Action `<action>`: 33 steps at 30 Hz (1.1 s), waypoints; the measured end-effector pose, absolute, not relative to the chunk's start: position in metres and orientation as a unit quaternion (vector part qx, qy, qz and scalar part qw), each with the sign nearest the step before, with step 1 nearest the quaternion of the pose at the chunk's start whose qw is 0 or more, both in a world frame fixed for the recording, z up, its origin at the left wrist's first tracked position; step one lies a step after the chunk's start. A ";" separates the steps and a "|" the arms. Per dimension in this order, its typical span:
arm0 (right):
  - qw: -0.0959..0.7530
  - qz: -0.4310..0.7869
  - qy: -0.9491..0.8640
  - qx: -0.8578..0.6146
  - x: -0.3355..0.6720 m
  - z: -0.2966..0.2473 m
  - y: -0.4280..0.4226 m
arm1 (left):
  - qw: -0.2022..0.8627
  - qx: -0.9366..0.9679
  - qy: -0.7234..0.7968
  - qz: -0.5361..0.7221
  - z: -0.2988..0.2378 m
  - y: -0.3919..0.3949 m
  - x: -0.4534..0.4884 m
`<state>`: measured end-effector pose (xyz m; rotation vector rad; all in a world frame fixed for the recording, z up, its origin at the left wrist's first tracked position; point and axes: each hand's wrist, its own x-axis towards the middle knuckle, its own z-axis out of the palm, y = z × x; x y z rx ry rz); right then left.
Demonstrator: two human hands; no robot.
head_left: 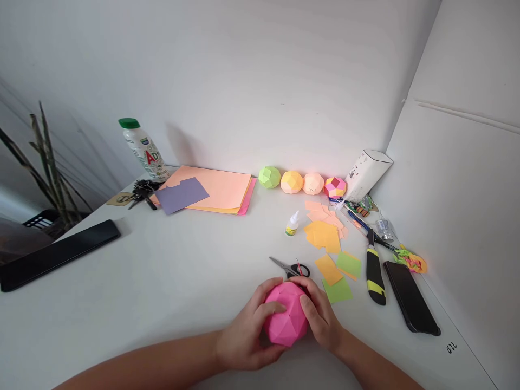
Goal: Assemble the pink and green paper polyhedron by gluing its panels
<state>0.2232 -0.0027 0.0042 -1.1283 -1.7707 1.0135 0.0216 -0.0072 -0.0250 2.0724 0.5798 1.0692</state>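
A pink faceted paper ball [286,317] sits between my two hands near the front of the white table. My left hand [249,327] is wrapped round its left side, thumb pressed on the front facets. On the right side my right hand [320,311] grips it, with the thumb at its upper right. Just beyond the ball lie black-handled scissors [286,266], partly hidden behind my right fingers. A small white glue bottle [292,223] with a yellow-green label stands farther back.
Several smaller paper balls [291,182] line the wall. Orange paper pieces [325,235], a cutter knife [374,271] and a phone [411,297] lie right. Coloured sheets [219,187], keys [144,190], a bottle [145,151] and a long black object [60,252] are left.
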 end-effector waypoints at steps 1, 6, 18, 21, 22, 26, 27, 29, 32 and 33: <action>0.394 0.400 -0.698 -0.445 0.223 0.004 -0.003 | 0.362 0.804 0.225 0.414 -0.025 -0.007 0.022; 0.389 0.400 -0.698 -0.449 0.223 0.004 -0.003 | 0.362 0.804 0.222 0.417 -0.025 -0.007 0.022; 0.393 0.401 -0.699 -0.442 0.223 0.005 -0.003 | 0.354 0.808 0.226 0.413 -0.023 -0.007 0.021; 0.393 0.401 -0.698 -0.444 0.223 0.006 -0.003 | 0.356 0.806 0.225 0.416 -0.024 -0.007 0.021; 0.393 0.401 -0.698 -0.444 0.223 0.006 -0.003 | 0.357 0.805 0.225 0.418 -0.024 -0.007 0.021; 0.391 0.406 -0.697 -0.443 0.223 0.005 -0.003 | 0.362 0.803 0.222 0.418 -0.024 -0.007 0.022; 0.389 0.407 -0.697 -0.444 0.223 0.005 -0.003 | 0.362 0.804 0.221 0.418 -0.024 -0.007 0.022; 0.387 0.407 -0.697 -0.445 0.223 0.005 -0.003 | 0.362 0.803 0.220 0.419 -0.023 -0.007 0.023; 0.387 0.409 -0.696 -0.446 0.223 0.005 -0.003 | 0.363 0.802 0.220 0.420 -0.023 -0.007 0.023; 0.387 0.409 -0.696 -0.445 0.223 0.005 -0.003 | 0.364 0.802 0.220 0.419 -0.024 -0.007 0.023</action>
